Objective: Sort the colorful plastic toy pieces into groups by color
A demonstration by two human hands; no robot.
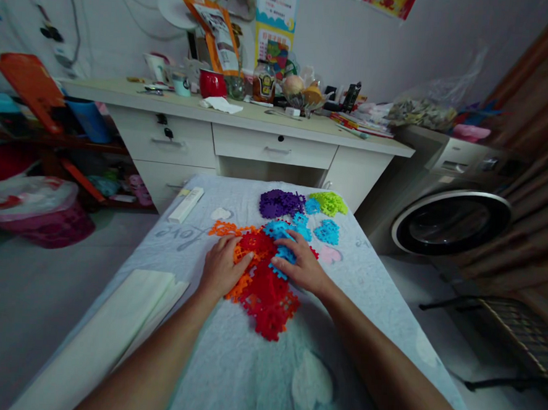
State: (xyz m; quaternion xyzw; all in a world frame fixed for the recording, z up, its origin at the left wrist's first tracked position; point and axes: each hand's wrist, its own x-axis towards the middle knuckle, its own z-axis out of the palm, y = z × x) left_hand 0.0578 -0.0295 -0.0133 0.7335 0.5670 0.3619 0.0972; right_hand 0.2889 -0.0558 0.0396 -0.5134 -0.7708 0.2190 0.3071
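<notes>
Flat plastic pieces with notched edges lie heaped on a cloth-covered table. My left hand rests on the orange pieces at the left of the heap, fingers spread. On the blue pieces lies my right hand, its thumb and fingers apart. Between and below both hands spread the red pieces. Farther back sit a purple pile and a lime-green pile. Another blue cluster lies to the right. My fingers partly cover the pieces under them.
A long white box lies at the table's far left, and folded white material along its left edge. Beyond stands a white desk with jars and cups. A washing machine is at right, a pink bin at left.
</notes>
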